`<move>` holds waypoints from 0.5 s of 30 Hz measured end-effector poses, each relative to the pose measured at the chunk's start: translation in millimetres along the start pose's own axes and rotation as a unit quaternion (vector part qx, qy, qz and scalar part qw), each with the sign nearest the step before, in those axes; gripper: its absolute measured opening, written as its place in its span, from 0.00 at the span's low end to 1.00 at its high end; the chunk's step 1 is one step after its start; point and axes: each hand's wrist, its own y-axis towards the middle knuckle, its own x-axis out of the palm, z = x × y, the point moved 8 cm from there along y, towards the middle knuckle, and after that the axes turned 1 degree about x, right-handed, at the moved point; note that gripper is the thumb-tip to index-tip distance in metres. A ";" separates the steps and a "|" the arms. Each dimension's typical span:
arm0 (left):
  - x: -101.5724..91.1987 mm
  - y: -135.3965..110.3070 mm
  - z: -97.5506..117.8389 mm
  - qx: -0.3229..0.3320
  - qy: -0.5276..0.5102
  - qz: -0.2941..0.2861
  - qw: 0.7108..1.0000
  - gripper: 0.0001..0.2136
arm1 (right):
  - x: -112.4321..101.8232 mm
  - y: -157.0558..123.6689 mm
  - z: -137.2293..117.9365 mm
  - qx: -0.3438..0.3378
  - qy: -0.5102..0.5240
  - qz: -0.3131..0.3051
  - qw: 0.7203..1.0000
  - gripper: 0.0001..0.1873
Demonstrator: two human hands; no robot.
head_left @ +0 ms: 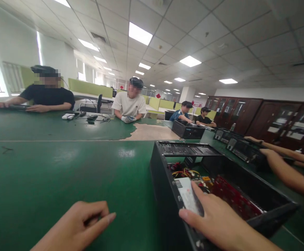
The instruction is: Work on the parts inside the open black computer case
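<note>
A black computer case (155, 188) lies on its side with its top open, at the lower right. Inside show coloured wires (184, 172) and a red circuit board (235, 197). My right hand (214, 212) reaches over the near left edge, thumb and fingers around a silver metal box (185, 190) with dark slots, perhaps the power supply; the palm hides part of it. My left hand (81, 223) hovers over the green table to the left of the case, fingers curled and thumb stretched forward, with nothing visible in it.
The green table (110, 164) has a torn patch (154, 132) beyond the case. Several people sit across from me, one at another black case (188, 129). At right, a co-worker's arms (285, 170) reach over more cases (243, 148). Small devices and cables (91, 118) lie far left.
</note>
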 end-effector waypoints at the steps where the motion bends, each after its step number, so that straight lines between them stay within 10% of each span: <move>1: -17.9 10.3 22.0 0.024 -0.002 0.009 1.000 0.21 | 12.4 -5.0 -15.4 -0.029 0.010 -0.012 0.999 0.53; 5: -68.1 58.6 131.7 0.164 0.009 0.074 0.984 0.20 | 58.8 -17.8 -91.0 -0.148 0.057 -0.110 0.981 0.50; 8: -63.8 88.9 189.3 0.268 0.119 0.117 0.949 0.21 | 49.5 -17.4 -147.7 -0.277 0.087 -0.169 0.942 0.32; 15: -11.2 108.4 135.9 0.222 0.321 0.008 0.921 0.18 | 45.3 59.4 -144.9 -0.321 -0.234 -0.177 0.901 0.24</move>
